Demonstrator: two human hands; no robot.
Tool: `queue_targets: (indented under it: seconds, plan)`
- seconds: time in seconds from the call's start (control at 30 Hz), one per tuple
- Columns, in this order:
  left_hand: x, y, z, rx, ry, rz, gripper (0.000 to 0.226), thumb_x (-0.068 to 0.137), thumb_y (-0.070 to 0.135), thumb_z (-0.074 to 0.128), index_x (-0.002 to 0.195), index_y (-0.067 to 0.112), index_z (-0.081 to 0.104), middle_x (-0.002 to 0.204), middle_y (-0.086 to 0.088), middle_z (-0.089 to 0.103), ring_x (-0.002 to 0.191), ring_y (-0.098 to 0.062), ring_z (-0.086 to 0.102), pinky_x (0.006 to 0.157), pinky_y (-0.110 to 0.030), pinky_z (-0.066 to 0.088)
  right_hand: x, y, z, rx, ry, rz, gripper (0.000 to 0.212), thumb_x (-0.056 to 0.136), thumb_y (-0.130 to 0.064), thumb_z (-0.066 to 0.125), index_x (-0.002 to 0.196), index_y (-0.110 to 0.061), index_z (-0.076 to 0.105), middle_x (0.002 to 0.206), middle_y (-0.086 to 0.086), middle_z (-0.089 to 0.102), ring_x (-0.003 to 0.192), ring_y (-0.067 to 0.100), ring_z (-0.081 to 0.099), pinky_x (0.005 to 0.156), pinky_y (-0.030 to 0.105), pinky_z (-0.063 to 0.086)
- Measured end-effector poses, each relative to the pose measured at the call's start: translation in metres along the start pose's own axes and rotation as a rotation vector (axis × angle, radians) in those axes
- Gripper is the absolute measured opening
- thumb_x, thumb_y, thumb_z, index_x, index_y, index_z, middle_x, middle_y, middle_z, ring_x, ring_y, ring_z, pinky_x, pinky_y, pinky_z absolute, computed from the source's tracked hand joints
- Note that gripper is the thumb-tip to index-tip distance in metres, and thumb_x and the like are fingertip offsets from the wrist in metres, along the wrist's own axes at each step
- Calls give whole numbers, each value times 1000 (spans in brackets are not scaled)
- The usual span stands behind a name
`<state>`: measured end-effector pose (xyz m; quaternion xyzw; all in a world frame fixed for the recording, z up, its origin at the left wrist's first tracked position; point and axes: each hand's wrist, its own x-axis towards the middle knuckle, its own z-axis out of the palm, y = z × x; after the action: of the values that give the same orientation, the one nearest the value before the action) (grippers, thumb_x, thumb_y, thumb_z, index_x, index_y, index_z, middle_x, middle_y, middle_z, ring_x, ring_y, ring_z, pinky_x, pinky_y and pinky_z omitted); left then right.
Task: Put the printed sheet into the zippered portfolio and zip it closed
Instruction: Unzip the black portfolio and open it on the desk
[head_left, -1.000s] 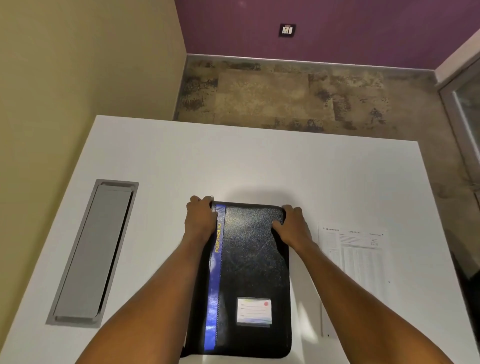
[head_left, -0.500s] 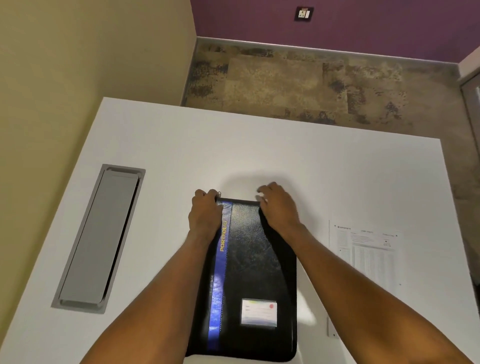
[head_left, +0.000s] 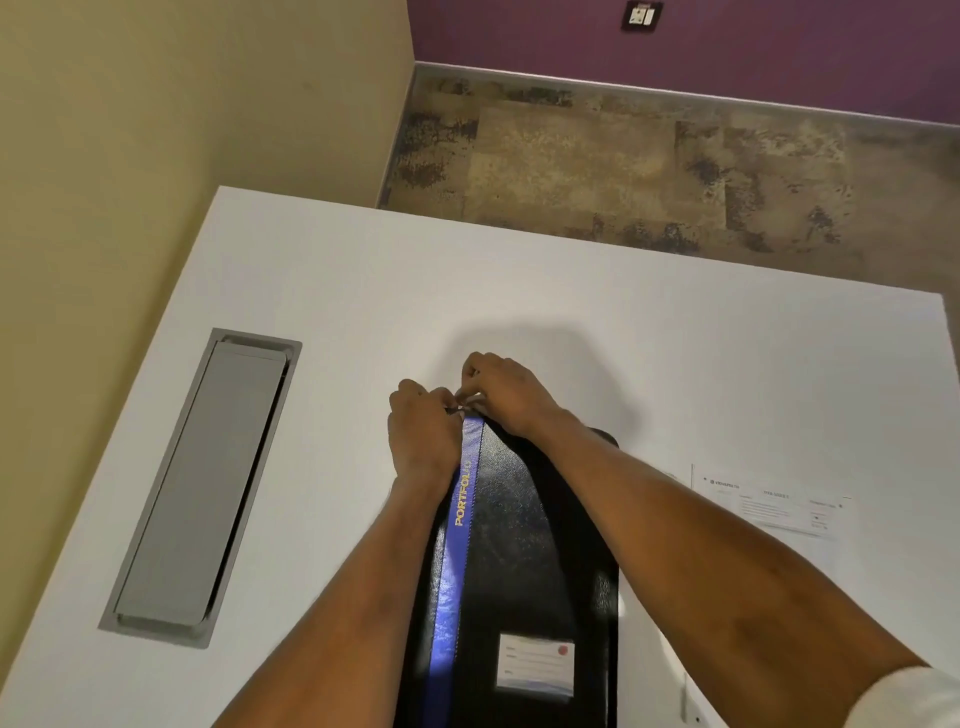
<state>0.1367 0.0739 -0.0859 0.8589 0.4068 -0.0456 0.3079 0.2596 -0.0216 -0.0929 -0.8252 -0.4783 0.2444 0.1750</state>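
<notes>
While our hands, the left hand (head_left: 423, 436) and right hand (head_left: 506, 395), meet pinched together at the zipper pull (head_left: 460, 410) on the portfolio (head_left: 524, 545)'s far left corner, its long axis runs back toward us and the printed sheet (head_left: 774, 506) lies on the tabletop (head_left: 571, 291) well right, nearer our right arm.
</notes>
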Motion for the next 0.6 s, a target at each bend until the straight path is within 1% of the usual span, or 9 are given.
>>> queue_targets:
  seconds: [0.03, 0.07, 0.1, 0.2, 0.23, 0.33, 0.43, 0.5, 0.6]
  plan:
    - [0, 3, -1, -40, -18, -18, 4, 93, 22, 65, 90, 23, 67, 114, -8, 52, 102, -29, 60, 81, -37, 50, -1, 0, 1, 4, 9, 9, 18, 95, -23, 69, 110, -25, 79, 115, -1, 62, 99, 21, 58, 81, 34, 45]
    - [0, 5, -1, -71, -37, -37, 10, 93, 21, 64, 84, 26, 62, 114, -7, 53, 97, -29, 63, 79, -37, 50, -3, 0, 2, 1, 13, 23, 17, 95, -26, 69, 110, -25, 78, 114, -2, 62, 98, 21, 58, 81, 33, 46]
    - [1, 6, 0, -97, -57, -55, 11, 93, 20, 62, 83, 26, 61, 113, -7, 55, 93, -29, 64, 77, -36, 49, -4, -1, 4, -8, 15, 35, 16, 95, -29, 67, 108, -25, 77, 112, -2, 61, 96, 22, 58, 80, 34, 47]
    - [3, 7, 2, -123, -91, -67, 6, 91, 15, 60, 90, 16, 66, 105, -9, 65, 85, -27, 63, 73, -32, 44, -8, -2, 9, 1, 29, 83, 16, 92, -31, 63, 99, -19, 71, 100, 1, 59, 90, 27, 56, 76, 39, 49]
    - [4, 7, 4, -140, -95, -64, 6, 91, 13, 60, 91, 13, 66, 102, -10, 66, 86, -27, 63, 73, -32, 43, -9, -3, 10, 18, 27, 108, 17, 91, -31, 61, 97, -17, 68, 97, 2, 58, 89, 28, 56, 75, 41, 49]
    - [6, 5, 6, -174, -125, -62, 3, 93, 10, 59, 93, 8, 61, 99, -13, 66, 88, -30, 61, 71, -32, 40, -11, 0, 11, 4, 35, 93, 14, 93, -30, 58, 90, -17, 62, 91, 0, 59, 86, 26, 53, 77, 45, 49]
    - [9, 4, 8, -174, -135, -38, 5, 96, 9, 58, 93, 5, 61, 100, -15, 66, 90, -30, 60, 70, -31, 37, -9, 4, 9, -44, -7, -3, 12, 97, -23, 58, 99, -18, 69, 105, 0, 62, 90, 27, 58, 79, 41, 48]
    - [10, 4, 9, -165, -128, -19, 6, 96, 7, 57, 93, 4, 61, 99, -15, 66, 89, -29, 58, 67, -30, 35, -3, 6, 3, 5, -44, -6, 11, 98, -23, 59, 103, -18, 68, 108, 2, 62, 90, 28, 60, 79, 41, 48]
    - [10, 3, 11, -162, -125, -14, 7, 97, 6, 57, 94, 2, 62, 99, -15, 66, 92, -31, 58, 72, -31, 37, 6, 7, -3, 17, -149, -1, 12, 96, -20, 60, 107, -18, 66, 112, 3, 61, 94, 30, 61, 82, 43, 51]
